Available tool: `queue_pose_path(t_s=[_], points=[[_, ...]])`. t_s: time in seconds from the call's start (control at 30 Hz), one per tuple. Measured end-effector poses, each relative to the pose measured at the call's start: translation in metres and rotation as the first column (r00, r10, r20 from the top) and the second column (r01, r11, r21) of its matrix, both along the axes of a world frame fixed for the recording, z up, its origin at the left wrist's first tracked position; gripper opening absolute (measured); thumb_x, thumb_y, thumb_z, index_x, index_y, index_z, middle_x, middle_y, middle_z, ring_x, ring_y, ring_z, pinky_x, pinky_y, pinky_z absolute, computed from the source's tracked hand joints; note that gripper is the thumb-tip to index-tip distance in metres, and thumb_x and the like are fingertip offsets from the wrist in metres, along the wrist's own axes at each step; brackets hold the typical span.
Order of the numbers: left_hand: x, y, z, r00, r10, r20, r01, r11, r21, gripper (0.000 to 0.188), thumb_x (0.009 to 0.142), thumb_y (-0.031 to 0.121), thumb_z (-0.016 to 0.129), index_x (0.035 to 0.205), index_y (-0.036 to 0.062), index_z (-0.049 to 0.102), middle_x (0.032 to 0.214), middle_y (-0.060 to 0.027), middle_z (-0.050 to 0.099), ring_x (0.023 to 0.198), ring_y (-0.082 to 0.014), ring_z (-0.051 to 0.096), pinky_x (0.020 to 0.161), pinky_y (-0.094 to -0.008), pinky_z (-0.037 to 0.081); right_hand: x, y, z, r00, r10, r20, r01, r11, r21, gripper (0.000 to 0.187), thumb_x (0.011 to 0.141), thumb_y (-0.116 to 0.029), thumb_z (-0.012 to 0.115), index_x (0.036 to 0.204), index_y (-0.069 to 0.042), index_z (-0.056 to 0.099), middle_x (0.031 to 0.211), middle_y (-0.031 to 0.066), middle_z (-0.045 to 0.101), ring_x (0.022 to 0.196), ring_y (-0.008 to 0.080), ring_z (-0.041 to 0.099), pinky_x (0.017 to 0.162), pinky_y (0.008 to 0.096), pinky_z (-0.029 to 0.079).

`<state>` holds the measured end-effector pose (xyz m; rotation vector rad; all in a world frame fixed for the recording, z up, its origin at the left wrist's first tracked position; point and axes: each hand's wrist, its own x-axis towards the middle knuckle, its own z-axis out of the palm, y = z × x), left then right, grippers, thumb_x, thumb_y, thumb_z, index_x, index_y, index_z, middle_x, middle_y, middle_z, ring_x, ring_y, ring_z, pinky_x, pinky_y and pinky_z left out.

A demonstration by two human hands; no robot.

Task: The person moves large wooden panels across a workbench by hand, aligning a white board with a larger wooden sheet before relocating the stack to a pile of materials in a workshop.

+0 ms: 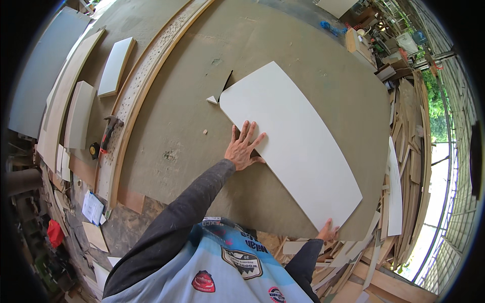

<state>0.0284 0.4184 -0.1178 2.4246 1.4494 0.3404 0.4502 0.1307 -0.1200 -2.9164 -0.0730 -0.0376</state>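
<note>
"On the grey tabletop (313,55), what to look at first?"

"At a long white panel (298,151), lying flat close to the body, with a straight edge toward the left and a bowed edge toward the right."

"And with the left hand (244,150), doing what?"

"Laid over the straight edge, fingers spread on the white face, not closed around anything. Pressing or just resting, cannot tell."

"And with the right hand (329,231)?"

"Touching the panel's near corner. Gripping or merely resting there, cannot tell; too small and partly hidden."

"Around the far left corner?"

"Just a small white scrap (212,100), with a thin black sliver (227,83) near it."

"Farther left?"

"A long speckled strip (146,70) with wooden edges, a claw hammer (106,139) along its left side, a tape measure (94,150) just beside the handle."

"And at the far right?"

"Piled wooden offcuts (406,121)."
</note>
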Motion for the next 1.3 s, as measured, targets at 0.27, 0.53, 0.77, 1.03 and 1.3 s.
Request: queue_pose_path(t_s=[0.27, 0.53, 0.77, 1.03, 1.3], points=[[0.006, -0.004, 0.003, 1.0, 0.005, 0.018, -0.005, 1.0, 0.002, 0.095, 0.073, 0.076, 0.051, 0.151, 0.0299, 0.022, 0.158, -0.0162, 0.002, 0.146, -0.0387, -0.003, 0.111, -0.0669, 0.006, 0.013, -0.003, -0.001, 1.0, -0.019, 0.018, 0.019, 1.0, 0.021, 0.081, 0.073, -0.064, 0.068, 0.138, -0.02, 0.051, 0.145, 0.0068, 0.038, 0.124, 0.0427, 0.033, 0.09, 0.0741, 0.027], [0.008, -0.001, 0.005, 0.999, 0.017, 0.032, -0.017, 1.0, -0.001, 0.093, 0.075, 0.075, 0.05, 0.151, 0.028, 0.022, 0.158, -0.0172, 0.002, 0.145, -0.0392, -0.004, 0.11, -0.0679, 0.006, 0.024, 0.004, 0.001, 0.999, 0.048, -0.003, -0.048, 0.999, 0.024, 0.082, 0.073, -0.064, 0.068, 0.139, -0.02, 0.05, 0.148, 0.0073, 0.034, 0.127, 0.0433, 0.03, 0.096, 0.0743, 0.021], [0.012, 0.0, 0.002, 0.999, 0.034, 0.04, -0.034, 0.999, -0.017, 0.094, 0.074, 0.076, 0.049, 0.151, 0.0282, 0.022, 0.158, -0.0172, 0.002, 0.145, -0.0391, -0.003, 0.111, -0.0679, 0.006, 0.027, 0.02, 0.007, 0.999, 0.037, -0.006, -0.037, 0.998, 0.048, 0.083, 0.071, -0.064, 0.068, 0.138, -0.019, 0.05, 0.148, 0.0076, 0.034, 0.131, 0.0427, 0.027, 0.098, 0.0731, 0.02], [0.01, 0.0, 0.0, 0.998, 0.047, 0.043, -0.046, 0.999, -0.018, 0.097, 0.071, 0.077, 0.052, 0.151, 0.0294, 0.023, 0.158, -0.0161, 0.002, 0.146, -0.0384, -0.004, 0.111, -0.0678, 0.005, 0.029, 0.016, 0.001, 0.996, 0.088, 0.025, -0.088, 0.996, 0.018, 0.082, 0.073, -0.066, 0.066, 0.138, -0.019, 0.05, 0.146, 0.0125, 0.037, 0.131, 0.0424, 0.03, 0.096, 0.0764, 0.02], [0.007, 0.0, -0.002, 0.998, 0.021, 0.052, -0.021, 1.0, -0.008, 0.098, 0.069, 0.076, 0.055, 0.15, 0.0306, 0.024, 0.159, -0.0145, 0.001, 0.146, -0.038, -0.004, 0.111, -0.0682, 0.006, 0.029, -0.008, -0.009, 0.995, 0.092, 0.028, -0.092, 0.996, 0.005, 0.083, 0.074, -0.067, 0.065, 0.139, -0.019, 0.049, 0.146, 0.0152, 0.036, 0.13, 0.0454, 0.03, 0.095, 0.0774, 0.019]])
